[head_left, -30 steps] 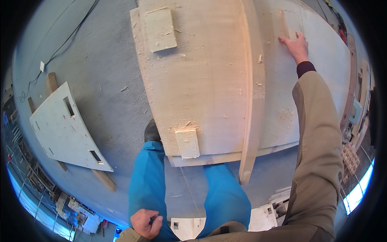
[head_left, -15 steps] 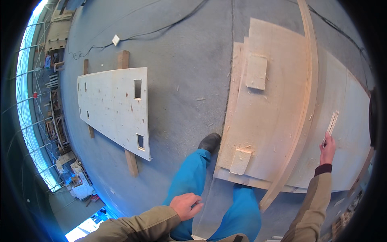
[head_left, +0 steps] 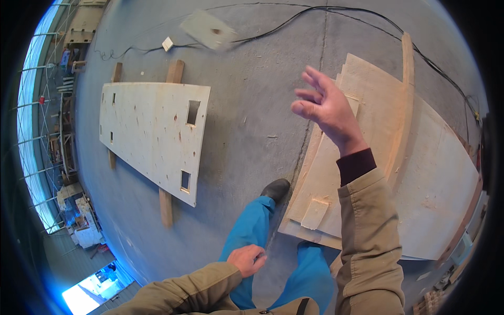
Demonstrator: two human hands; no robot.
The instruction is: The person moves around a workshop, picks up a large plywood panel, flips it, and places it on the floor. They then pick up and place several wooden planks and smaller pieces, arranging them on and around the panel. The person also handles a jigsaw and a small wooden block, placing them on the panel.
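Note:
My right hand [head_left: 328, 113] is raised over the stacked plywood panels [head_left: 367, 79] on the right, fingers apart and holding nothing. At the top left of centre a blurred pale wood piece [head_left: 208, 30] with a dark spot appears in mid-motion, apart from the hand. Beside my left thigh, my left hand [head_left: 247, 260] has its fingers curled in, and nothing shows in it. A small wood block [head_left: 315, 213] lies on the near end of the stack. Another wood block [head_left: 353, 104] is mostly hidden behind my right hand.
To the left, a tapered plywood panel [head_left: 149, 131] with rectangular cutouts rests on timber battens [head_left: 166, 207]. A long timber strip [head_left: 407, 89] crosses the stack. Black cable [head_left: 294, 20] runs over the concrete floor, near a small white square [head_left: 167, 43]. Shelving and clutter line the far left.
My right hand has swung up and left and let go of the wood piece it held, which is now blurred near the top. My left hand stays by the thigh.

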